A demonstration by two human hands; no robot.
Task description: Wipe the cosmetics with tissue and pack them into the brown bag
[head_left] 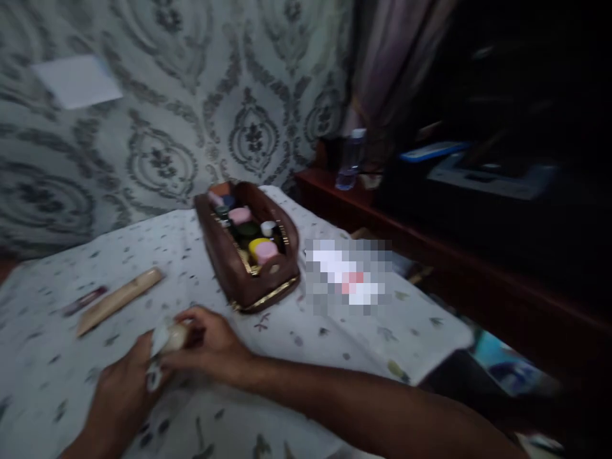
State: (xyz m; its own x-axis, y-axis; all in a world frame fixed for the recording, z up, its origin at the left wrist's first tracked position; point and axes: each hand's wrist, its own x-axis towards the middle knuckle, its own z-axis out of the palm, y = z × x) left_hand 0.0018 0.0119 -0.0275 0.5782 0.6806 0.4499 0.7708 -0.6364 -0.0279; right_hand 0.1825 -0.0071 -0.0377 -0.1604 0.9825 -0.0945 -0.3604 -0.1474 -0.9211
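Note:
Both of my hands meet over the patterned white cloth, around a small whitish container (173, 336) whose exact kind is blurred. My right hand (217, 344) grips its right side between thumb and fingers. From the left, my left hand (125, 386) closes on it, fingers partly hidden; a small white piece (153, 376) shows beside that hand. Beyond them stands an unzipped brown leather pouch (239, 280) holding several small jars and tubes, among them a pink-lidded jar (266, 253). To the left lie a long tan case (119, 301) and a slim dark-pink tube (86, 301).
A pixelated patch (344, 274) covers something right of the pouch. At the back, a clear bottle (351, 159) stands on a reddish-brown wooden ledge (315, 185). The cloth-covered surface ends at the right in a rounded corner. Patterned wallpaper (253, 134) rises behind.

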